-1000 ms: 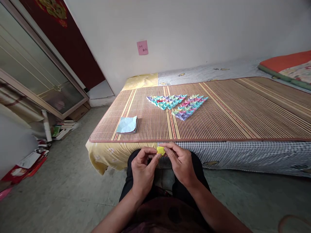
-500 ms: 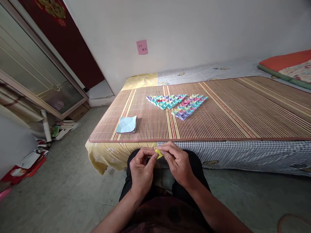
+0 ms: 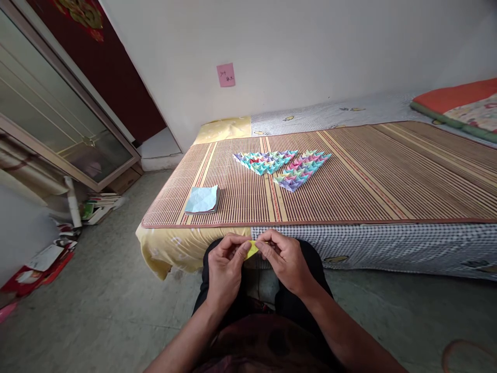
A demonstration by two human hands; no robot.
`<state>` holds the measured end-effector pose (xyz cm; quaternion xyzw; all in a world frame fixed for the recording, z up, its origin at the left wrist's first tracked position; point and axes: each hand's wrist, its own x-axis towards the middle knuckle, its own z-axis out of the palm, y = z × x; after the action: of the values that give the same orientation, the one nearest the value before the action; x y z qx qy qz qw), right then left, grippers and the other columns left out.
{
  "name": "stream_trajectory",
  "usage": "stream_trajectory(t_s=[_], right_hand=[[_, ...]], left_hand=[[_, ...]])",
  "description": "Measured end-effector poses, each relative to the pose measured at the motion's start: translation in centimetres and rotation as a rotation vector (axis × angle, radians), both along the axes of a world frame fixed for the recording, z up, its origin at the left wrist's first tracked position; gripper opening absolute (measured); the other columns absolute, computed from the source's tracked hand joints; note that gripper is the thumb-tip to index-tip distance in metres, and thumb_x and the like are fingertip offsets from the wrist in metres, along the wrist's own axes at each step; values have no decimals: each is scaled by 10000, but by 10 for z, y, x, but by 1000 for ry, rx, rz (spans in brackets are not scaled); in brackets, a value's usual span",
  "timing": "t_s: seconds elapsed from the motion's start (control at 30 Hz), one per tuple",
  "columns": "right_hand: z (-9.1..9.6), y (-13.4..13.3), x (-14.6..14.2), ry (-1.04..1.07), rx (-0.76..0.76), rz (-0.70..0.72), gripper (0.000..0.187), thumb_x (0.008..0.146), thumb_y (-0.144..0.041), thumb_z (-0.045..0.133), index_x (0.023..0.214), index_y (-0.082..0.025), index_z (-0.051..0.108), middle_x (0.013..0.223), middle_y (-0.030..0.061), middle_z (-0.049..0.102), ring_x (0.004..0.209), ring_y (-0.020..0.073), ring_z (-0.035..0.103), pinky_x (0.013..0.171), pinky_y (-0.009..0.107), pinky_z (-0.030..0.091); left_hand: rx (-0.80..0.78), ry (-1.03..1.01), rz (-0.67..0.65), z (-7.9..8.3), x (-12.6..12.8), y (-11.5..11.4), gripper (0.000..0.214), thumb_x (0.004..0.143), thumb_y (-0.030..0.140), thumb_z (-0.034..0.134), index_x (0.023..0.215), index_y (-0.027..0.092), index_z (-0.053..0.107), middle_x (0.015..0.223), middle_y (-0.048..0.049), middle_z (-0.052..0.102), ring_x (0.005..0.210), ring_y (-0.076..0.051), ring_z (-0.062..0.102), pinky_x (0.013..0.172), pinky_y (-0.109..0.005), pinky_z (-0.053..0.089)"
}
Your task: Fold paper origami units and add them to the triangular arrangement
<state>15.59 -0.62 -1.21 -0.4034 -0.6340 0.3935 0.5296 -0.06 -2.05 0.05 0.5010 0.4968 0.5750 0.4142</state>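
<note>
A small yellow folded paper (image 3: 252, 249) is pinched between both my hands just in front of the bed's near edge. My left hand (image 3: 226, 269) grips its left side with fingers curled. My right hand (image 3: 286, 259) pinches its right side with thumb and fingers. On the striped bamboo mat (image 3: 368, 181) lie two triangular arrays of folded coloured paper pieces, one mostly teal (image 3: 266, 161) and one pink and purple (image 3: 301, 171). A stack of light blue paper squares (image 3: 202, 200) rests near the mat's front left corner.
The bed has a yellow sheet end (image 3: 171, 251) and a checked sheet (image 3: 388, 248) along its front. An orange and patterned cushion (image 3: 458, 106) lies at the far right. Books and papers (image 3: 97, 204) clutter the floor at left beside a glass-doored cabinet (image 3: 58, 114).
My hands have stayed in front of the bed edge, working the yellow paper; it now shows as a flatter slanted piece between the fingertips. Nothing on the mat has moved.
</note>
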Motion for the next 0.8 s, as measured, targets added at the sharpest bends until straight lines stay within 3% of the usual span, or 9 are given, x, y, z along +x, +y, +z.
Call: stream_trajectory(t_s=[0.17, 0.33, 0.4, 0.8], right_hand=[[-2, 3, 3, 132, -104, 52, 253, 1027, -363, 597, 839, -212, 674, 695, -12, 672, 611, 138, 641, 608, 247, 529], [-4, 2, 2, 194, -81, 104, 134, 980, -331, 683, 1022, -219, 745, 816, -1, 717, 706, 147, 693, 682, 262, 579], [-4, 1, 1, 203, -79, 127, 126, 970, -327, 704, 1014, -223, 761, 852, 7, 731, 740, 152, 702, 709, 269, 590], [4, 3, 4, 178, -23, 99, 168, 976, -358, 694, 883, -228, 748, 759, -5, 710, 662, 153, 680, 635, 264, 580]], left_hand=[[-70, -168, 13, -7, -2, 4, 206, 811, 355, 862, 814, 172, 770, 756, -6, 711, 715, -134, 614, 706, -234, 497], [-308, -549, -132, -6, 0, 11, 314, 657, 335, 962, 697, 134, 724, 665, 10, 644, 623, -94, 551, 614, -195, 457], [-403, -643, -175, -5, 2, 13, 321, 616, 306, 980, 693, 125, 727, 660, 4, 643, 603, -93, 554, 569, -189, 449], [-618, -798, -354, -20, 1, 14, 156, 752, 184, 883, 812, 101, 765, 721, -39, 678, 618, -103, 593, 574, -189, 502]])
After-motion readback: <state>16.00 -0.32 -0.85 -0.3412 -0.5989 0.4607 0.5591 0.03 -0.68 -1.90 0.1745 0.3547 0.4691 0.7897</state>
